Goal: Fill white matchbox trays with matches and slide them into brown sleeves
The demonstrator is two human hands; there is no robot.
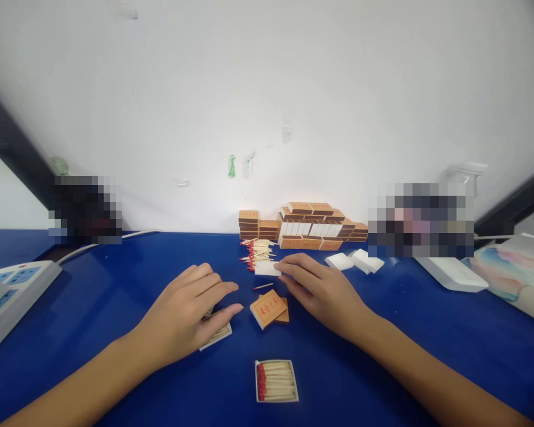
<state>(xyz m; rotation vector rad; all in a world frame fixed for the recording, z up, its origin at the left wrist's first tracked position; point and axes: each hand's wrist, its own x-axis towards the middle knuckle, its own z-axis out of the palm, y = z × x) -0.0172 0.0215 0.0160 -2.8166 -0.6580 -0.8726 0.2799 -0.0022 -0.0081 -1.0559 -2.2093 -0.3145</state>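
Observation:
My right hand point(324, 293) pinches a small white matchbox tray point(266, 269) by its right end. The tray sits against the near side of a heap of red-tipped matches point(257, 251). Over a match-filled tray point(221, 336), partly hidden beneath it, my left hand point(189, 311) hovers or rests with fingers apart; whether it touches the tray I cannot tell. Between the hands lie two orange matchbox sleeves point(267, 308), one overlapping the other, and a single loose match point(263, 287). Nearest me is another tray full of matches point(276, 382), heads to the left.
Stacked matchboxes point(311, 228) stand at the back against the white wall point(196, 107). White trays point(360, 261) lie right of my right hand. A white power strip point(22, 296) is on the left; a white object point(454, 274) and a colourful sheet point(516, 273) are at right.

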